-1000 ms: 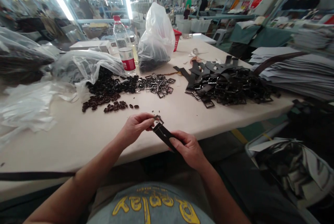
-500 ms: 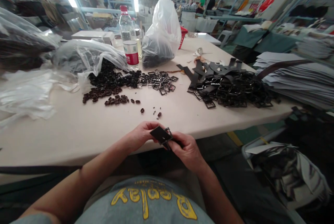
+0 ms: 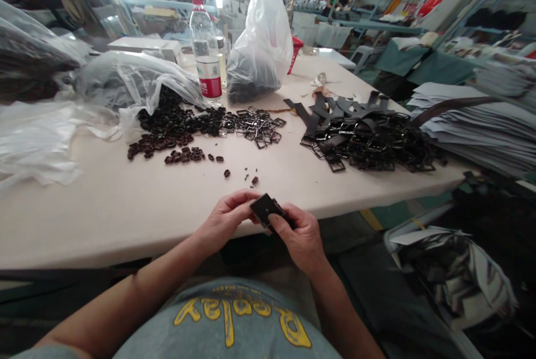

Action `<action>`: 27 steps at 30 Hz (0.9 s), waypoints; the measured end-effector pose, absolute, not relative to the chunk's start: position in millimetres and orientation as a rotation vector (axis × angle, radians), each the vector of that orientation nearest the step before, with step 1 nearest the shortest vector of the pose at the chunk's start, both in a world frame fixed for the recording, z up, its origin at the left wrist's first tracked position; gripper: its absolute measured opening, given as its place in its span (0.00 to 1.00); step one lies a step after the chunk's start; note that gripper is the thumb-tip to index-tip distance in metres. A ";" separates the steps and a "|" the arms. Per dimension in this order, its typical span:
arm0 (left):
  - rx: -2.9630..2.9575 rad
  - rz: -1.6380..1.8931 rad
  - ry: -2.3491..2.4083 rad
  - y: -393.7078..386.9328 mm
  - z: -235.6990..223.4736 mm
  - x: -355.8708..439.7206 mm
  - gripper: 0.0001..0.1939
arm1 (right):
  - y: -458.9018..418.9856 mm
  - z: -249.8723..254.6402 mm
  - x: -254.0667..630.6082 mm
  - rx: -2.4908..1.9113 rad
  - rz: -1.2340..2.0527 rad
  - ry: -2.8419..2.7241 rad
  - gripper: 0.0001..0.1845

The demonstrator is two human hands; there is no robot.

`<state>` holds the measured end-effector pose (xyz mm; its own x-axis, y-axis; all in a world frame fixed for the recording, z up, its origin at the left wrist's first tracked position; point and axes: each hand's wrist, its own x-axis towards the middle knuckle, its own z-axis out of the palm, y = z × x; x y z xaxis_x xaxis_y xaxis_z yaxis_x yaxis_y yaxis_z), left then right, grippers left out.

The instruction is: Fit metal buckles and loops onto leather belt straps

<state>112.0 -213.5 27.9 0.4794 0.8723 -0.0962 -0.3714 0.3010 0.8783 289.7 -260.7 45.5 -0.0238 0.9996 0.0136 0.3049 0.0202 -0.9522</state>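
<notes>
Between my hands, over the table's front edge, is a short dark strap [image 3: 264, 209] with a buckle that is now mostly hidden. My left hand [image 3: 228, 215] is closed, pinching the strap's left edge with thumb and fingers. On the other side my right hand [image 3: 299, 233] grips it, thumb pressed flat on its upper face. Just beyond lie a small brown loop [image 3: 255, 180], another brown loop [image 3: 226, 173] and several tiny dark bits. Farther back are a heap of dark loops [image 3: 167, 124] and loose metal buckles [image 3: 257, 127].
To the right lies a pile of black straps with buckles [image 3: 364, 138], beside stacked sheets [image 3: 452, 113]. A water bottle [image 3: 207, 68] and a plastic bag [image 3: 262, 46] stand at the back. White plastic [image 3: 37, 141] covers the table's left. A bin [image 3: 456, 275] is at lower right.
The strap's flap has been folded over, covering the metal buckle that showed before. My right thumb has moved onto its face, and both hands have shifted slightly.
</notes>
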 end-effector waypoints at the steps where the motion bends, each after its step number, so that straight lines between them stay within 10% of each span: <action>1: 0.867 0.908 0.602 -215.5 25.7 111.0 0.15 | -260.9 46.3 289.2 -1.427 1.020 -1.478 0.17; 27: 0.704 1.015 0.692 -220.3 17.0 118.5 0.12 | -267.8 34.9 278.5 -1.393 0.955 -1.659 0.11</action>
